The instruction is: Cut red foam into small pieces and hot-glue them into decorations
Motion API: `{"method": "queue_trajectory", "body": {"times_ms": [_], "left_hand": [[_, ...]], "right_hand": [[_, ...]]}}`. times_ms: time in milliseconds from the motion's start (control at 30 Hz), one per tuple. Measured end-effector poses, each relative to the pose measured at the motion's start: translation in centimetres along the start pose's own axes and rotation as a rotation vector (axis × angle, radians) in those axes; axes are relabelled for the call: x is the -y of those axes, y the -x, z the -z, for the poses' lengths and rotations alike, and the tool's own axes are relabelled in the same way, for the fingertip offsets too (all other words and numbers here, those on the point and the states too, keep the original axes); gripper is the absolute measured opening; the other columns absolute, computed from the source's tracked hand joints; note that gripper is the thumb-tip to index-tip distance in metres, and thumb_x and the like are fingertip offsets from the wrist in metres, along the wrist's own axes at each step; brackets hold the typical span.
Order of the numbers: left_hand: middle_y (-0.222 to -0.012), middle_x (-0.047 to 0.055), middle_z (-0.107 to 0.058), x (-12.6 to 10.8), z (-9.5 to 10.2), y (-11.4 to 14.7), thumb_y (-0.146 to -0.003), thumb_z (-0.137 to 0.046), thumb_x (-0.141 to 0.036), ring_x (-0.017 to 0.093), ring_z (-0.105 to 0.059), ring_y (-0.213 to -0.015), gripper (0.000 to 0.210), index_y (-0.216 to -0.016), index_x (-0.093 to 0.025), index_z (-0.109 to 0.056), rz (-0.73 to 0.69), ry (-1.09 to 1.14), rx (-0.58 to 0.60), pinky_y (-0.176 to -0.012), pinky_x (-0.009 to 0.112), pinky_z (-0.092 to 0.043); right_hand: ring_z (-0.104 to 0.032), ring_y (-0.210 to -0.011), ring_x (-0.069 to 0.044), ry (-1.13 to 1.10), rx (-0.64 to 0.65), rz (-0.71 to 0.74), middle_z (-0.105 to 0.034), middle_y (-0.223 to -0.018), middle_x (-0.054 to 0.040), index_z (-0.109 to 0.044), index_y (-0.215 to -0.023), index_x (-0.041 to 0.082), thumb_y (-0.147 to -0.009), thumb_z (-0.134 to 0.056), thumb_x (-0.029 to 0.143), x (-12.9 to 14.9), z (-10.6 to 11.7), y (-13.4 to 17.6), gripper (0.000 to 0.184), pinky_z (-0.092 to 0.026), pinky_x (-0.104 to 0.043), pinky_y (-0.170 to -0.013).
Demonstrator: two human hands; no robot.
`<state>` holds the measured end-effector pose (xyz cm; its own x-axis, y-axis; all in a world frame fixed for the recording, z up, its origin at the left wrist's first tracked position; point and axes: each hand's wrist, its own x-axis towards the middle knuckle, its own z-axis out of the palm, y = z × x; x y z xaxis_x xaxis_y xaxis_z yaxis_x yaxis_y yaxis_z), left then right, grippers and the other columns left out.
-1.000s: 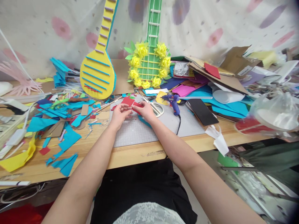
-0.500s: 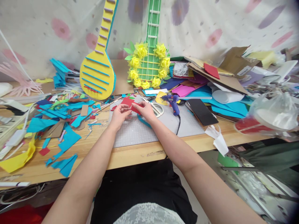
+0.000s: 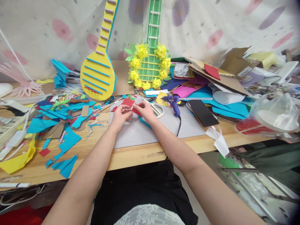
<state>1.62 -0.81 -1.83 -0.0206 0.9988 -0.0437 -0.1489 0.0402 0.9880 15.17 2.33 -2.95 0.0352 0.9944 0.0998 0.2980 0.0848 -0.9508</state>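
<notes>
My left hand (image 3: 120,114) and my right hand (image 3: 145,111) meet over the grey cutting mat (image 3: 150,131), both pinching a small red paper piece (image 3: 134,110) between their fingertips. A larger red sheet (image 3: 128,102) lies flat on the mat just behind the hands. Scissors (image 3: 154,107) rest right of my right hand, and a purple glue gun (image 3: 173,102) stands beyond them with its black cord trailing toward the table edge.
A yellow paper instrument (image 3: 98,73) and a green one ringed with yellow flowers (image 3: 150,67) lean against the wall. Blue paper scraps (image 3: 63,137) cover the left of the wooden table. A black phone (image 3: 202,112) and heaped card and coloured sheets (image 3: 222,81) fill the right.
Both hands stay over the mat, working the small red piece; the fingers shifted slightly closer together.
</notes>
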Motion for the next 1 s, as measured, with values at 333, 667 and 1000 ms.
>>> {"method": "queue_trajectory", "body": {"times_ms": [333, 667, 1000], "left_hand": [[-0.074, 0.0, -0.061, 0.1, 0.0, -0.1, -0.053, -0.073, -0.02, 0.011, -0.059, -0.059, 0.038, -0.083, -0.016, -0.05, -0.015, 0.007, -0.019, -0.05, 0.024, -0.05], [-0.073, 0.0, -0.062, 0.4, 0.0, -0.2, -0.052, -0.075, -0.023, 0.012, -0.059, -0.06, 0.039, -0.083, -0.017, -0.051, -0.026, 0.012, -0.024, -0.05, 0.023, -0.049], [-0.072, 0.0, -0.062, 0.2, 0.0, -0.2, -0.054, -0.074, -0.022, 0.011, -0.059, -0.059, 0.037, -0.082, -0.017, -0.051, -0.018, 0.016, -0.034, -0.05, 0.023, -0.049]], "right_hand": [[-0.054, -0.077, -0.014, 0.003, 0.002, 0.05, -0.058, -0.084, -0.0007, -0.049, -0.082, 0.019, -0.062, -0.061, 0.058, 0.0, 0.1, 0.2, 0.044, -0.042, -0.028, -0.071], [-0.055, -0.088, -0.017, 0.097, 0.022, 0.103, -0.058, -0.095, -0.0032, -0.046, -0.09, 0.021, -0.063, -0.063, 0.049, 0.6, 0.1, 0.7, 0.043, -0.042, -0.032, -0.079], [-0.055, -0.089, -0.018, 0.096, 0.003, 0.092, -0.057, -0.095, -0.0038, -0.047, -0.095, 0.021, -0.063, -0.062, 0.054, 0.9, 0.5, 1.0, 0.048, -0.041, -0.033, -0.082]]}}
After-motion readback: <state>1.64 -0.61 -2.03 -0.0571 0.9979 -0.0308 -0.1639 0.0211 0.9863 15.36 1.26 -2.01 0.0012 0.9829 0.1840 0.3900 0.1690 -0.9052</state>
